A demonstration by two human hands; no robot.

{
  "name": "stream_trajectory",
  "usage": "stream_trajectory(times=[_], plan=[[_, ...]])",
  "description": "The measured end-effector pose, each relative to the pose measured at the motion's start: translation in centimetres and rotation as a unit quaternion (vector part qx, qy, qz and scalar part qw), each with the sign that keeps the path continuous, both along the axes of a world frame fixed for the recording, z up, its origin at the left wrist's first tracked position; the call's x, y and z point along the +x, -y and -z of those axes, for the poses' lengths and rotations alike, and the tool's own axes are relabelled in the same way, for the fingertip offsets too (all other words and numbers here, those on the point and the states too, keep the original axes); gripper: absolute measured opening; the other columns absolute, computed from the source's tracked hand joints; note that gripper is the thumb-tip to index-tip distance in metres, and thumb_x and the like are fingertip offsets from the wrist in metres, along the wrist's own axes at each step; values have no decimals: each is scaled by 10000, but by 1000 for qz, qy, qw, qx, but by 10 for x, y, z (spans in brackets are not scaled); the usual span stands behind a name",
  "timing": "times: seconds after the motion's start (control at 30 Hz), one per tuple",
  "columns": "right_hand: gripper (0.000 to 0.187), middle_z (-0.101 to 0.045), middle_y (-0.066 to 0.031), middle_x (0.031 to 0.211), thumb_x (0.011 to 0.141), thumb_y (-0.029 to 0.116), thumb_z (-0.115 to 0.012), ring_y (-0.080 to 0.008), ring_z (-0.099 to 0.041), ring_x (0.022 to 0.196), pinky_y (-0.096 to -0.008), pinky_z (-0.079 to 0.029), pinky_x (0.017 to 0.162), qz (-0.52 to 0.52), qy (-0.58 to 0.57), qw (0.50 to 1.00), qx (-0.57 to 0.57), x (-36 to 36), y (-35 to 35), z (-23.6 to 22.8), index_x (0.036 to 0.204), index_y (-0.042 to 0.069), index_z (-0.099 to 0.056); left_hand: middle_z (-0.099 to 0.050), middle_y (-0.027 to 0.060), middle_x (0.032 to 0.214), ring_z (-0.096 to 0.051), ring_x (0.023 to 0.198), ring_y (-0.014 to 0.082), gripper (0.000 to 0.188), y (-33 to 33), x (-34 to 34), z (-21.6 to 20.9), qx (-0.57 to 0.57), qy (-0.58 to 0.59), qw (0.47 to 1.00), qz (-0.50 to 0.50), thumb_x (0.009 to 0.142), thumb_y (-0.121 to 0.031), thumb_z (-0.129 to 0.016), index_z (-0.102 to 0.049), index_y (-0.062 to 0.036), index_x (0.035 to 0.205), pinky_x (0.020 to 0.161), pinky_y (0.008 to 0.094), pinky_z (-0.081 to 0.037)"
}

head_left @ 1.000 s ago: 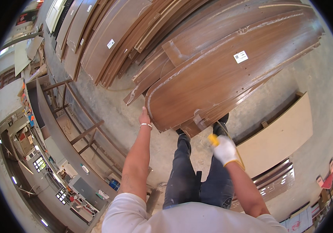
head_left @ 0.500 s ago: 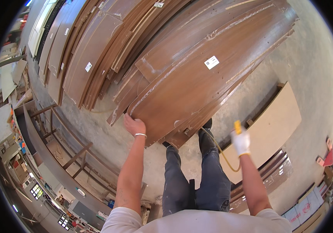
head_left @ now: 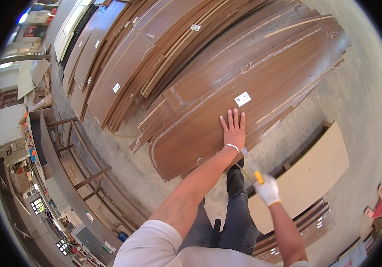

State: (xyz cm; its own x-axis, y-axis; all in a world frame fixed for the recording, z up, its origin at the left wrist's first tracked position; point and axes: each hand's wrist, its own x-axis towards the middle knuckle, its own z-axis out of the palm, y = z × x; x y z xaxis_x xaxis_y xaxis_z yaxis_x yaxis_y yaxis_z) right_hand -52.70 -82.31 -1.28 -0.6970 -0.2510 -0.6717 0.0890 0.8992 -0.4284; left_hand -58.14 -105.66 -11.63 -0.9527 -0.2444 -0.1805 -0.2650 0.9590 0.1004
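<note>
My left hand [head_left: 234,130] lies flat with spread fingers on a long brown wooden panel [head_left: 200,129], just below a white label [head_left: 243,99]. The panel tops a leaning stack, and its near end is rounded. Wearing a white glove, my right hand [head_left: 267,189] is closed around the yellow handle [head_left: 259,177] of a scraper-like tool. Its pale blade [head_left: 244,151] is blurred and points toward the panel's near edge beside my left wrist; I cannot tell whether it touches. A thin yellowish hose [head_left: 245,175] runs between the panel edge and my right hand.
More brown panels [head_left: 124,66] stand in rows at the upper left. A beige board [head_left: 315,167] lies to my right, with dark brown strips [head_left: 309,222] below it. A brown frame [head_left: 93,178] is on my left. My legs [head_left: 235,213] stand close to the stack.
My left hand has moved right from the panel's near left corner to its surface by the label. My right hand has come down and left, bringing the tool's blade toward the panel edge.
</note>
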Motion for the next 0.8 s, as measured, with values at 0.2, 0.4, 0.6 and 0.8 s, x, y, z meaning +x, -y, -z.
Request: stream_trajectory(times=[0.2,0.4,0.6,0.8], plan=[[229,-693,-224,814,864,254,-681,-413,-686,778,-475,-543,707,221,-71,970,69,-53,-52,16,889,27,-698,-84,256,1674,-38,1542,479,890,-5,-9,5,-1,54,998,-25,861,-201,-653,-188,25,1585,1182,726,-25],[253,-711,-237,924,848,293,-691,-441,-685,887,-487,-554,785,66,-74,992,84,-72,-47,0,939,57,-710,-79,254,1675,-42,1542,479,858,-9,-14,-7,9,93,995,-33,891,-219,-642,-200,10,1589,1180,731,-46],[185,-699,-201,815,847,194,-657,-398,-680,748,-467,-533,696,250,-109,961,49,-75,-63,16,926,29,-678,-98,279,1661,-60,1534,498,941,-11,-12,-19,-28,71,997,-29,837,-217,-705,-185,30,1582,1173,734,-74],[159,-678,-190,815,838,198,-678,-367,-684,781,-427,-531,726,-37,-67,997,-16,-67,-87,6,891,51,-656,-158,259,1656,-156,1524,486,1068,-1,15,-84,37,143,988,-51,720,-220,-802,-206,23,1572,1186,691,-164]])
